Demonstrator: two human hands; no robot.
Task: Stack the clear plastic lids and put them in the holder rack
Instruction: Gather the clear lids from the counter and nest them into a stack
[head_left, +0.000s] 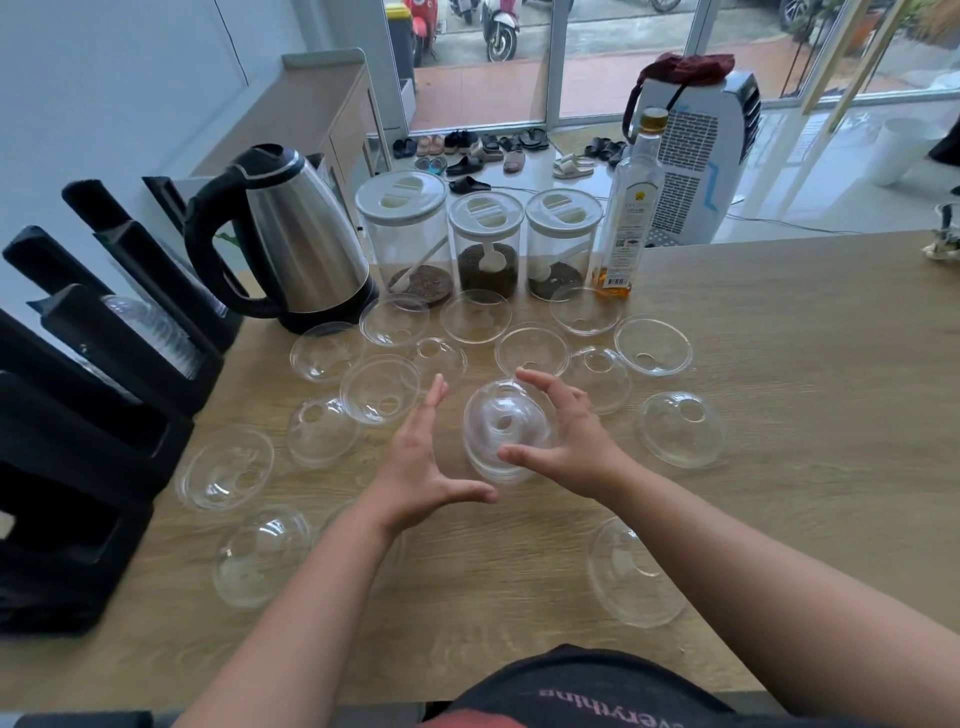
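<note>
Several clear dome lids lie scattered over the wooden table (779, 364), some dome up, some dome down. A small stack of lids (506, 431) stands at the middle, dome up. My right hand (566, 436) grips the stack from the right, thumb at the front and fingers over the far rim. My left hand (421, 462) hovers just left of the stack, fingers spread, holding nothing. The black holder rack (104, 395) stands along the left edge; one slot holds a row of stacked lids (156, 332).
A steel kettle (296, 244) stands at the back left. Three jars with white tops (485, 244) and a glass bottle (631, 213) line the table's far edge. Loose lids lie close to both forearms, such as a lid (262, 556) and another lid (634, 577).
</note>
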